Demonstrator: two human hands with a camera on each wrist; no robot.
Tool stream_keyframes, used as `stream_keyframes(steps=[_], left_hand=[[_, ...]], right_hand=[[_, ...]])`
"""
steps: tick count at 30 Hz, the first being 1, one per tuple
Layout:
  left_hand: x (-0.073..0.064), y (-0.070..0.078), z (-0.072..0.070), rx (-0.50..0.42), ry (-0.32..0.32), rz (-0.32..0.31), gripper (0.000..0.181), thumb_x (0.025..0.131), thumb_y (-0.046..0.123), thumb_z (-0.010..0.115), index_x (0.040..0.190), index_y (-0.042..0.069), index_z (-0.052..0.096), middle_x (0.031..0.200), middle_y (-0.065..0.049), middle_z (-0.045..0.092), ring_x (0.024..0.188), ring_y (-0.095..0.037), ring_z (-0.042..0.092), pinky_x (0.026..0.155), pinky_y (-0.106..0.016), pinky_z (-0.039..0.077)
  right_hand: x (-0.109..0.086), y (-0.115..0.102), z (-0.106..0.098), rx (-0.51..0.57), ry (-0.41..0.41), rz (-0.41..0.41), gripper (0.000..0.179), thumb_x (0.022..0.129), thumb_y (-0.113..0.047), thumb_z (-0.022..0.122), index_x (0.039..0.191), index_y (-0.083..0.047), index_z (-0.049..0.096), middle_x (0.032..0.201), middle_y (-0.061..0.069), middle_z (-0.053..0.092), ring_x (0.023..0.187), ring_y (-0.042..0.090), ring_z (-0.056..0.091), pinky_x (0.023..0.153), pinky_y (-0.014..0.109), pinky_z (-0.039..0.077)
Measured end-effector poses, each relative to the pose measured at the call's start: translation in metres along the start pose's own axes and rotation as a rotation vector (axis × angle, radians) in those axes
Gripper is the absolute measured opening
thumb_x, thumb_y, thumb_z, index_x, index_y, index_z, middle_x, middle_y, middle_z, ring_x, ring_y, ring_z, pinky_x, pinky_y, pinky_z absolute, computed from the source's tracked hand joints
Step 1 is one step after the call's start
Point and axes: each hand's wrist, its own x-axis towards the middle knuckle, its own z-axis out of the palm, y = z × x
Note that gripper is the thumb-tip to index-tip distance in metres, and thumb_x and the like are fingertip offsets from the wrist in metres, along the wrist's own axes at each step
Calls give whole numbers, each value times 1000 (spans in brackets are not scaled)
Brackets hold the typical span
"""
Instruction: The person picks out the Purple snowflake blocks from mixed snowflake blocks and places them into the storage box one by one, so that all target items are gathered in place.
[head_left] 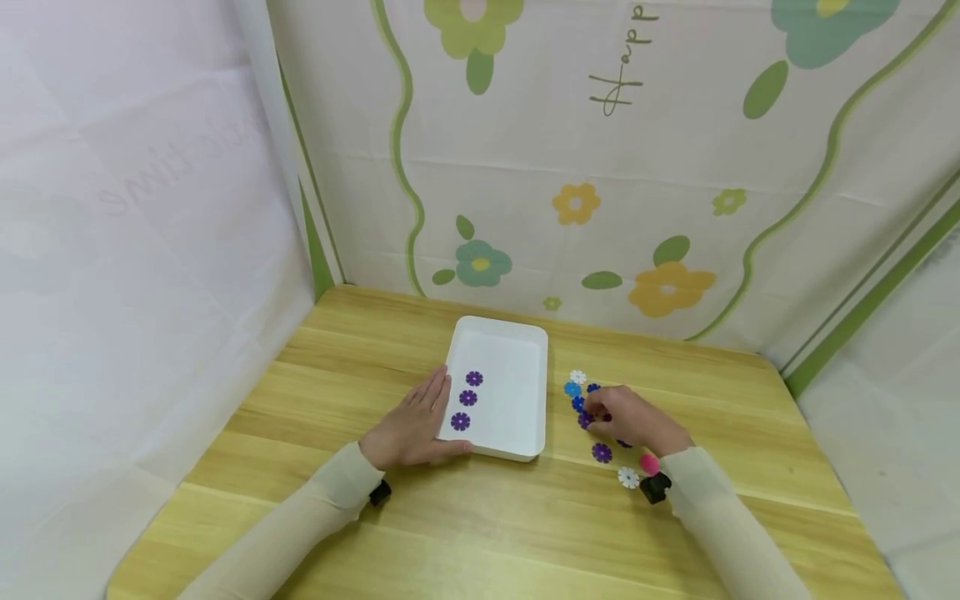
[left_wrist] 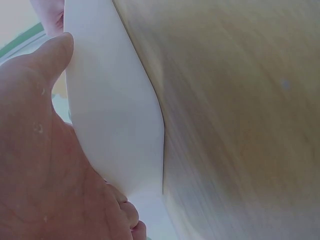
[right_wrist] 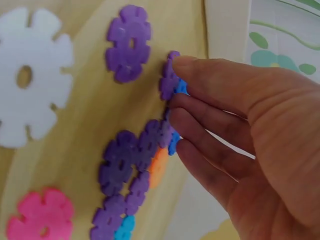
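Observation:
My left hand rests against the near left corner of a white tray. Its fingers lie straight along the left wall, and the thumb touches the near rim. Three purple snowflake discs lie in a column at the tray's left side. To the right of the tray, my right hand is over a loose group of snowflake discs. In the right wrist view its thumb and index finger pinch a purple snowflake disc by the edges. The fingers partly cover blue discs behind it.
Around the right hand lie more discs: a purple one, a white one, a pink one, a light blue one and an orange one. A flower-printed cloth hangs behind the wooden table.

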Motion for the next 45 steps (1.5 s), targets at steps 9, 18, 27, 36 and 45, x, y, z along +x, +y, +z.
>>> stream_keyframes(steps=[9, 18, 27, 36, 45], left_hand=[[-1, 2, -4, -1, -13, -4, 118, 96, 77, 53, 164, -12, 14, 176, -28, 5, 166, -41, 7, 133, -55, 21], [-2, 4, -6, -12, -19, -10, 119, 96, 77, 53, 164, -11, 12, 176, -28, 2, 166, -41, 5, 133, -56, 20], [-2, 3, -5, -22, -19, -7, 118, 97, 76, 53, 164, -11, 11, 176, -29, 3, 166, -41, 7, 133, -56, 21], [-2, 2, -5, -20, -11, 0, 117, 97, 75, 55, 164, -12, 13, 176, -29, 4, 166, -42, 7, 132, -57, 22], [-1, 1, -3, -14, -18, -3, 117, 97, 76, 53, 165, -11, 12, 176, -28, 3, 166, -41, 5, 133, -56, 19]], right_hand=[[5, 5, 5, 44, 33, 41, 22, 90, -11, 84, 109, -3, 76, 94, -1, 72, 81, 8, 64, 72, 24, 58], [7, 7, -6, 84, -25, -26, 6, 96, -7, 77, 91, -11, 76, 89, -1, 74, 77, 8, 64, 68, 22, 56], [10, 3, -29, 30, -84, -35, 14, 103, -11, 69, 91, -13, 78, 88, 0, 76, 70, 11, 62, 65, 23, 52], [24, -9, -56, 8, -97, -28, 13, 103, -11, 68, 96, -9, 79, 92, 8, 77, 70, 17, 64, 64, 24, 53], [46, -31, -77, -56, -71, -78, 12, 103, -11, 69, 95, -8, 78, 85, -2, 72, 69, 9, 56, 68, 26, 53]])
